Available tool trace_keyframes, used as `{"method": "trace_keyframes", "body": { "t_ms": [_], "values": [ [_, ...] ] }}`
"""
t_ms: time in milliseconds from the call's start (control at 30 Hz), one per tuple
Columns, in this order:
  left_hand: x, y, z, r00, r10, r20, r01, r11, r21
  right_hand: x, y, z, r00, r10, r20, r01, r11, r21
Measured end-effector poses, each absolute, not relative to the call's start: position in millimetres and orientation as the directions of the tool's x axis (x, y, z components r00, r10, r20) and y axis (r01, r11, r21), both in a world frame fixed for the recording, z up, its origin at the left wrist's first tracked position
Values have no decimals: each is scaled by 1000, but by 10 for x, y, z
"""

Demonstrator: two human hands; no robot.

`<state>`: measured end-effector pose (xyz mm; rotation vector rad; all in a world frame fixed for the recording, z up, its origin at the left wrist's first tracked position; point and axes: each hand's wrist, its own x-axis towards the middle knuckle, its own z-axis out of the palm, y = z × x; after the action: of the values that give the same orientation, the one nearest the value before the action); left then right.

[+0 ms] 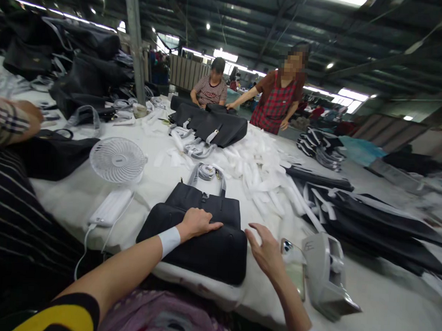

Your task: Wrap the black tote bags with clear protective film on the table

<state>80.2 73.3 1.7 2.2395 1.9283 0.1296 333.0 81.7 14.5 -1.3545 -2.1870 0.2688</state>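
Observation:
A black handbag (206,255) lies flat in front of me, its bottom toward me and its wrapped handles (223,185) pointing away. My left hand (197,222) rests on the middle of the bag, thumb stretched out to the right and the other fingers partly hidden. Just off the bag's right edge is my right hand (264,248), fingers apart and nothing in them. Right of that hand lies a phone (297,281), and beside it stands a grey-white tape dispenser (324,272).
A small white fan (116,160) on a white base (111,207) stands left, its cable hanging over the edge. White wrapping strips (261,157) are heaped beyond. Black bag pieces (379,226) lie right; more black bags (223,124) lie ahead near two people. Another person's arm (14,120) is at left.

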Motion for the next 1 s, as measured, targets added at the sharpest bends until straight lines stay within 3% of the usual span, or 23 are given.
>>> {"method": "trace_keyframes", "body": {
  "t_ms": [100,200,267,467,767,900,1000],
  "values": [
    [771,753,85,173,983,-60,964,-157,215,2712,856,15,-475,845,243,795,531,-292],
    [511,760,191,173,982,-70,957,-150,248,2446,842,-89,-449,875,184,874,473,-116],
    [199,683,280,146,987,-72,954,-121,273,2430,847,-115,-440,880,181,885,458,-77],
    [-678,260,352,11,997,-76,924,19,382,2476,855,-72,-415,898,147,895,432,-112],
    [-688,303,-85,-231,970,-71,855,237,462,2450,904,-147,-392,911,129,903,408,-135],
    [-694,313,-113,-261,963,-66,839,261,477,2405,849,-157,-389,880,273,892,434,-128],
    [-683,302,-114,-279,959,-52,832,268,486,2239,718,-184,-535,746,397,769,625,-138]
  ]
}}
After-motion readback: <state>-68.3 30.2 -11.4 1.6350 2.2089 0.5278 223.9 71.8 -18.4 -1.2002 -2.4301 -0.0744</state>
